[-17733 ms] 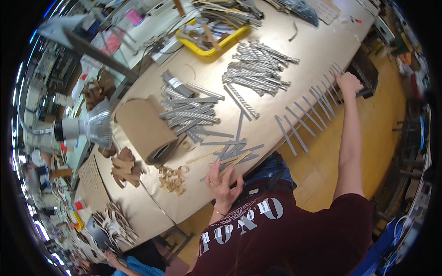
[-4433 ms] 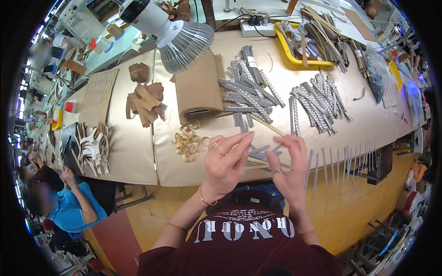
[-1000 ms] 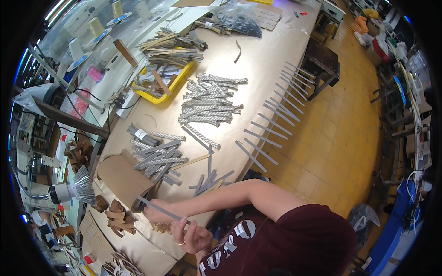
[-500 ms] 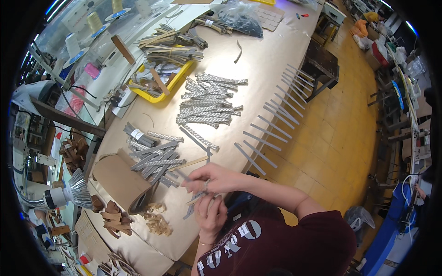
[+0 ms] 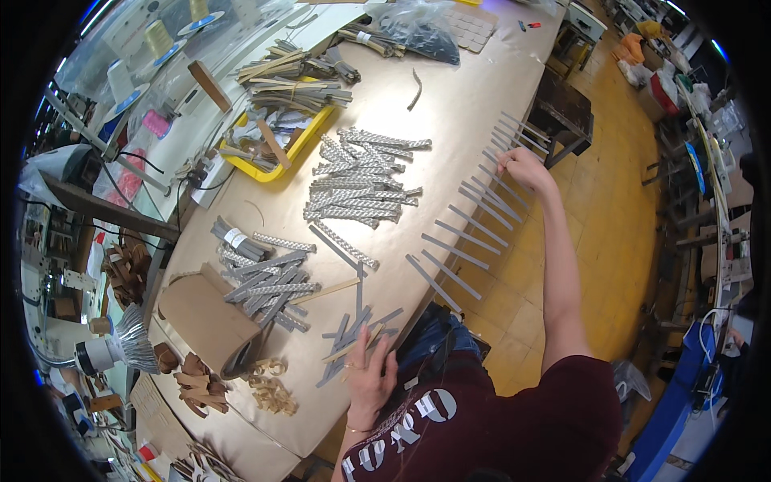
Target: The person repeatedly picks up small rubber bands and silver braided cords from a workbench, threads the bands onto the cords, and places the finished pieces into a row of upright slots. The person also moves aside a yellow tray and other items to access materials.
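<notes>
Right hand (image 5: 522, 167) is toward the far end of the row of grey strips (image 5: 478, 226), fingers curled in; I can't tell if that grip is pinching a strip or just touching one. Left hand (image 5: 371, 377): fingers spread, grip looks released, at the near side of the loose pile (image 5: 336, 369); contact unclear to me. Row sits along the worktop (image 5: 450, 88) edge, inner ends on it, outer ends out over the floor (image 5: 554, 273). My read: spaced so they mostly stay apart, overhung so ends are easy to get at; pile sits close for reach. Long axes run roughly square to the edge, outer ends pointing lower right in my view, near parallel, a few converging.
</notes>
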`<act>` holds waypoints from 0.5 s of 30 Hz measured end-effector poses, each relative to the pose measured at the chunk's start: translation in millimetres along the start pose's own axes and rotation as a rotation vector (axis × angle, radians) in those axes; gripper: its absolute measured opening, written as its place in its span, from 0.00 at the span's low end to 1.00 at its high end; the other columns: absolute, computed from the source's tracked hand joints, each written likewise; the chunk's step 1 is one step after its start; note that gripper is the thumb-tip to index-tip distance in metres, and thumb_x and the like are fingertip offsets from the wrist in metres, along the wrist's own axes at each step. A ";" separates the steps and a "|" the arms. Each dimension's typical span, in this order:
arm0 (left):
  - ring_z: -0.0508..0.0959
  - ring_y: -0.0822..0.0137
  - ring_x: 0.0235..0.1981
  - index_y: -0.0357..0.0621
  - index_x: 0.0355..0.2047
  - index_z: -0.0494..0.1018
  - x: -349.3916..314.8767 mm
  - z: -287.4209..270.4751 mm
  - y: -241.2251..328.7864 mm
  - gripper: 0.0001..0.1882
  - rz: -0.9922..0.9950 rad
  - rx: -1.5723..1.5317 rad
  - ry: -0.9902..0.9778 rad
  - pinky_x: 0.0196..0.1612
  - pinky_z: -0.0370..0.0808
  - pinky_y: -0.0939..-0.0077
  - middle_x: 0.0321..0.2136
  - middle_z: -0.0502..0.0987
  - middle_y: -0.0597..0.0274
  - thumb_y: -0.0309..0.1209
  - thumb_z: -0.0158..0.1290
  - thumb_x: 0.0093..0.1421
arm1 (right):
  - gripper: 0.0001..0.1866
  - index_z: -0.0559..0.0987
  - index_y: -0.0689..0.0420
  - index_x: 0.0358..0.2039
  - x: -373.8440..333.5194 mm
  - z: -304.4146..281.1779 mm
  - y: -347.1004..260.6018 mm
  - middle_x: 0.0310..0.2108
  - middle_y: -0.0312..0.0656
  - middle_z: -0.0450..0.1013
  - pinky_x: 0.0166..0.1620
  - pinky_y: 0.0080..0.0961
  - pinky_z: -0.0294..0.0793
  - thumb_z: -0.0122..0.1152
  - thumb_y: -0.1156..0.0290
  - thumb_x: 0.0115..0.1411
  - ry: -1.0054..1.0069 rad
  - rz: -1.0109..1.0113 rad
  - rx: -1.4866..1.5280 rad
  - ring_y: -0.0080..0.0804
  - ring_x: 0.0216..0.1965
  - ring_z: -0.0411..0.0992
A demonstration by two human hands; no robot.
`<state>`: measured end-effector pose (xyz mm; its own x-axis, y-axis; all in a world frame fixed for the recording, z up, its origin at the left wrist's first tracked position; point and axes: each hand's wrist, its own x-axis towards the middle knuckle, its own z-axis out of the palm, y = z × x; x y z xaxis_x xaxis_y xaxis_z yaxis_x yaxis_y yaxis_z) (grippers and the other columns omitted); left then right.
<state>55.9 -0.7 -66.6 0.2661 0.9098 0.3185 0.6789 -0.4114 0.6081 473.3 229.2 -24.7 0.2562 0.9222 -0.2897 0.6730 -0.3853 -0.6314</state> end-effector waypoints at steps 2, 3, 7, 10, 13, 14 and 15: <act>0.76 0.48 0.53 0.41 0.48 0.77 -6.6 -5.5 -6.3 0.21 -0.047 0.014 0.003 0.55 0.73 0.61 0.60 0.67 0.41 0.20 0.62 0.51 | 0.16 0.80 0.64 0.22 20.8 -3.5 8.1 0.40 0.54 0.79 0.47 0.31 0.72 0.53 0.67 0.63 -0.017 0.068 -0.054 0.39 0.44 0.77; 0.75 0.48 0.54 0.41 0.47 0.77 -9.5 -8.3 -7.5 0.20 -0.080 0.035 0.007 0.55 0.73 0.61 0.60 0.67 0.41 0.20 0.61 0.52 | 0.17 0.80 0.63 0.22 29.3 -1.2 10.7 0.35 0.53 0.79 0.45 0.32 0.73 0.54 0.66 0.63 -0.022 0.062 -0.079 0.38 0.39 0.77; 0.76 0.48 0.51 0.44 0.48 0.77 -7.8 -14.6 -11.0 0.21 -0.125 0.088 0.062 0.51 0.72 0.60 0.58 0.70 0.44 0.22 0.63 0.51 | 0.22 0.82 0.57 0.17 53.8 3.9 15.3 0.18 0.46 0.74 0.35 0.33 0.72 0.59 0.56 0.62 -0.004 0.094 -0.165 0.36 0.23 0.71; 0.76 0.48 0.50 0.44 0.47 0.77 -1.0 -17.5 -8.9 0.21 -0.145 0.104 0.093 0.51 0.72 0.60 0.57 0.70 0.45 0.22 0.62 0.51 | 0.27 0.82 0.56 0.15 62.9 0.6 13.4 0.18 0.46 0.75 0.38 0.34 0.73 0.61 0.46 0.59 -0.037 0.190 -0.310 0.38 0.26 0.74; 0.76 0.50 0.49 0.44 0.47 0.77 6.1 -20.4 -6.4 0.20 -0.112 0.117 0.123 0.51 0.71 0.60 0.57 0.70 0.47 0.22 0.62 0.51 | 0.34 0.81 0.55 0.14 62.0 -7.9 13.6 0.23 0.44 0.78 0.43 0.34 0.74 0.56 0.34 0.56 -0.093 0.191 -0.439 0.43 0.32 0.78; 0.76 0.50 0.49 0.44 0.47 0.77 7.7 -21.6 -5.9 0.20 -0.101 0.121 0.121 0.51 0.71 0.60 0.57 0.71 0.48 0.22 0.62 0.51 | 0.36 0.80 0.55 0.14 60.5 -8.6 13.7 0.24 0.44 0.79 0.44 0.35 0.74 0.54 0.33 0.56 -0.078 0.215 -0.474 0.43 0.33 0.78; 0.76 0.51 0.49 0.44 0.46 0.77 8.8 -22.8 -5.8 0.20 -0.103 0.125 0.117 0.52 0.71 0.60 0.57 0.71 0.49 0.22 0.62 0.52 | 0.37 0.80 0.55 0.14 57.5 -9.1 13.8 0.25 0.43 0.79 0.44 0.36 0.74 0.52 0.31 0.56 -0.066 0.250 -0.511 0.43 0.34 0.78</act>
<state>38.7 8.4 -50.8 0.1140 0.9312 0.3462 0.7798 -0.2998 0.5495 503.7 277.2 -43.5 0.4184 0.7946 -0.4401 0.8515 -0.5117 -0.1144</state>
